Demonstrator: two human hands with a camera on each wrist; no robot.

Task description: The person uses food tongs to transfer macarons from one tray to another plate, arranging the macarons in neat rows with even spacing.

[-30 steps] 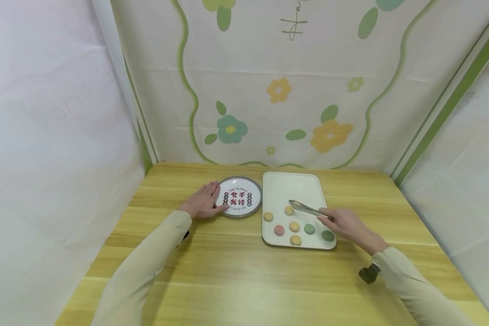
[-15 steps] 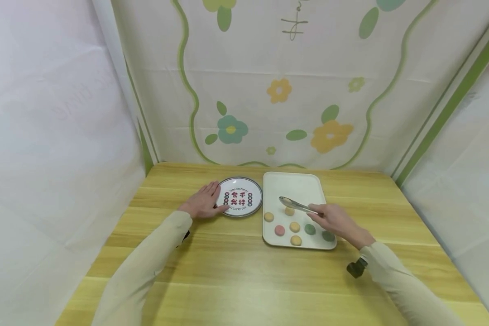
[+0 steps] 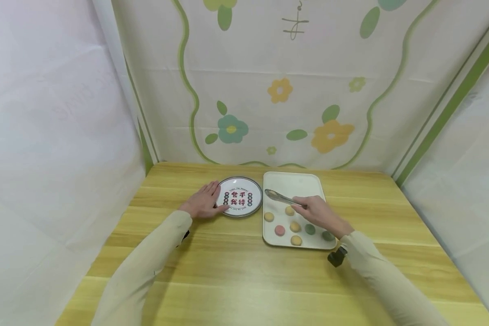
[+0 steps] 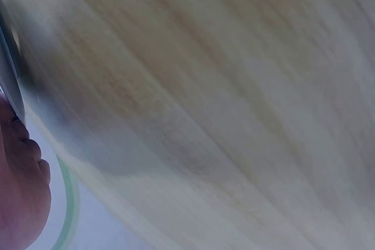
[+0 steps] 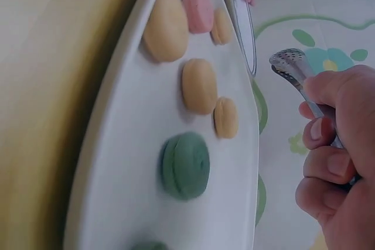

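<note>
My left hand (image 3: 203,201) lies with extended fingers at the left rim of a white round plate (image 3: 237,183) with red lettering. In the left wrist view, only part of that hand (image 4: 26,185) shows at the edge. My right hand (image 3: 318,213) grips silver serving tongs (image 3: 280,197) over a white rectangular tray (image 3: 292,182); their perforated tips (image 5: 290,60) point left toward the plate, and no macaron shows between them. On the tray lie several yellow macarons (image 3: 295,226), a pink macaron (image 3: 280,230) and two green macarons (image 3: 310,229).
The wooden table (image 3: 228,280) carries the plate and tray side by side near its back edge. White cloth walls (image 3: 248,104) with printed flowers stand behind and at both sides. A dark device (image 3: 336,256) sits at the right wrist.
My right hand has moved left with the tongs across the tray, bringing the tips from over the tray's middle to its left edge near the plate. My left hand has stayed in place.
</note>
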